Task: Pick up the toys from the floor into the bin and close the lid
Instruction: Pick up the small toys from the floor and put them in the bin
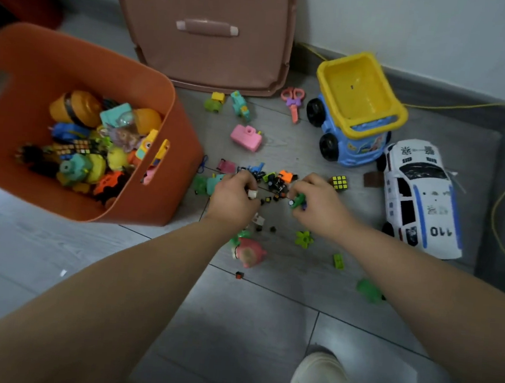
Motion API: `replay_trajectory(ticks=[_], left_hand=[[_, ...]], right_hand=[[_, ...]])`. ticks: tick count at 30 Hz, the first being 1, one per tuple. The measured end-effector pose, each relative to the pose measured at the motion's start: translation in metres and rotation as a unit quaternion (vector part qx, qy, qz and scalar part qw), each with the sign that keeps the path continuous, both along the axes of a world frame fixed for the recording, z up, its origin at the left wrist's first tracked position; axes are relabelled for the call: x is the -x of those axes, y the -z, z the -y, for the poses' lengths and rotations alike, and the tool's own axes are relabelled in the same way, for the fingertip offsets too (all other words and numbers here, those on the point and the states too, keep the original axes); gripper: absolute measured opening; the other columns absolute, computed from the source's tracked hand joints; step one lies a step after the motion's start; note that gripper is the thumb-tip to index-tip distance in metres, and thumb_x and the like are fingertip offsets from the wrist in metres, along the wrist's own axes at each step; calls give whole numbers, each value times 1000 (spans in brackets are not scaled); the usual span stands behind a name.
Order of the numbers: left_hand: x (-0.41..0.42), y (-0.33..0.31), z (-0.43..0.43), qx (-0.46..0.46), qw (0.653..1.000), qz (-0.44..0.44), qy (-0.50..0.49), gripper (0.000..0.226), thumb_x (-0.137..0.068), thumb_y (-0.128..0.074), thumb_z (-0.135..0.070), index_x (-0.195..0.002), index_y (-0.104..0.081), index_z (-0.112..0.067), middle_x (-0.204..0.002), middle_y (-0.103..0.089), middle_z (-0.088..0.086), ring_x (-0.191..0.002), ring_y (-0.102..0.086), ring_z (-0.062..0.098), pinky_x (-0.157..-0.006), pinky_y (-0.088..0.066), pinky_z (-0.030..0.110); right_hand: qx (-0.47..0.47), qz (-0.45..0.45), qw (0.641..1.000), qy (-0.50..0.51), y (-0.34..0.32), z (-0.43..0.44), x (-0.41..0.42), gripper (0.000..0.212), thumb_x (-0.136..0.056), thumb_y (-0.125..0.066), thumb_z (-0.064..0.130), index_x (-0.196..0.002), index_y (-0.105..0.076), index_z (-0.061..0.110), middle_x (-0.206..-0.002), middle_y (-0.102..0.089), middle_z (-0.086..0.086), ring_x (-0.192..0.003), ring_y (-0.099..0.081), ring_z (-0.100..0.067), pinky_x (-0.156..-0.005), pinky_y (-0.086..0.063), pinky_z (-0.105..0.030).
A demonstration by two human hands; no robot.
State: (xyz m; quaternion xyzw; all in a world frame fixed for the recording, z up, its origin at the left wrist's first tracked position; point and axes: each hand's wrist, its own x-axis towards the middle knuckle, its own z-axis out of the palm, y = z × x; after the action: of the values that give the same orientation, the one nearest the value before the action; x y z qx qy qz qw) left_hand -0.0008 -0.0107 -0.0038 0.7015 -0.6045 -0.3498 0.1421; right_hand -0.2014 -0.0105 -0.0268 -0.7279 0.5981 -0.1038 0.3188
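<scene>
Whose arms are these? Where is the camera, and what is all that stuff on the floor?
The camera sits on a person's head and looks down, so these arms are that person's own. It is just one picture. The left hand pinches a white piece; the right hand grips a green toy. Under them lie small toys on the floor. At the left stands an orange bin, open and partly filled. What seems its lid leans on the wall. Also on the floor: a pink camera, scissors, a cube, a dump truck and a police car.
</scene>
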Motion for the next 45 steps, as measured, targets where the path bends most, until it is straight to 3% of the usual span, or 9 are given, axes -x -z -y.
replay_trajectory(ticks=[4, 8, 11, 16, 20, 25, 37, 41, 45], left_hand=[[-4, -28, 3, 9, 1000, -7, 8, 18, -79, -63, -6, -82, -57, -22, -93, -52, 2, -88, -52, 26, -70, -41, 31], [-9, -60, 13, 36, 999, -14, 24, 17, -81, -65, -7, -83, -54, -21, -95, -54, 3, -87, -50, 25, -69, -34, 30], [-17, -90, 21, 52, 998, -28, 29, 23, -83, -65, -10, -81, -50, -26, -99, -52, 6, -89, -48, 28, -73, -38, 34], [-40, -127, 40, 91, 995, -39, 15, 24, -81, -64, -13, -76, -48, -31, -97, -55, 3, -90, -50, 25, -73, -38, 32], [-63, -154, 53, 111, 992, -53, -4, 26, -81, -65, -13, -75, -48, -31, -88, -50, -2, -88, -50, 24, -66, -38, 28], [-120, -180, 64, 134, 990, -31, -27, 15, -83, -64, -13, -83, -52, -22, -88, -47, 1, -85, -47, 26, -69, -35, 34], [-276, -181, 70, 46, 991, 80, -93, 16, -83, -66, -11, -94, -60, -21, -102, -48, 2, -95, -45, 22, -77, -42, 33], [-311, -166, 63, 0, 994, 80, -77, 19, -84, -68, -12, -100, -64, -22, -106, -51, 2, -96, -52, 21, -76, -49, 33], [-316, -152, 58, -71, 995, 72, 10, 49, -79, -76, -25, -125, -59, -26, -122, -60, 6, -97, -58, 17, -76, -50, 29]], right_hand=[[-16, 5, 1000, 7, -39, 1, -1, 24, -72, -74, 7, -92, -66, 19, -98, -51, -4, -91, -53, -22, -75, -34, -26], [-17, 15, 1000, 12, -78, 10, -7, 24, -76, -74, 11, -88, -59, 27, -96, -49, -2, -86, -52, -20, -73, -37, -30], [-2, 16, 999, 29, -115, 23, -17, 21, -77, -74, 13, -87, -59, 24, -93, -48, -4, -84, -50, -21, -72, -37, -32], [48, 43, 996, 58, -171, 48, -48, 19, -77, -70, 14, -86, -58, 25, -103, -58, -10, -94, -56, -26, -78, -46, -38], [77, 66, 993, 54, -209, 65, -84, 22, -76, -69, 15, -87, -57, 29, -100, -58, -7, -89, -54, -24, -74, -41, -34], [79, 77, 993, 30, -238, 83, -146, 22, -77, -70, 14, -87, -57, 28, -100, -55, -5, -88, -51, -24, -69, -31, -29], [50, 93, 994, -37, -228, 93, -296, 18, -77, -69, 15, -88, -61, 27, -99, -54, -1, -88, -51, -18, -67, -34, -27], [-3, 36, 996, -87, -206, 86, -322, 20, -80, -69, 17, -97, -62, 24, -101, -49, -1, -93, -50, -23, -70, -35, -31], [-101, -68, 972, -199, -194, 80, -325, 36, -83, -74, 26, -117, -63, 23, -109, -53, 1, -91, -55, -18, -64, -39, -25]])
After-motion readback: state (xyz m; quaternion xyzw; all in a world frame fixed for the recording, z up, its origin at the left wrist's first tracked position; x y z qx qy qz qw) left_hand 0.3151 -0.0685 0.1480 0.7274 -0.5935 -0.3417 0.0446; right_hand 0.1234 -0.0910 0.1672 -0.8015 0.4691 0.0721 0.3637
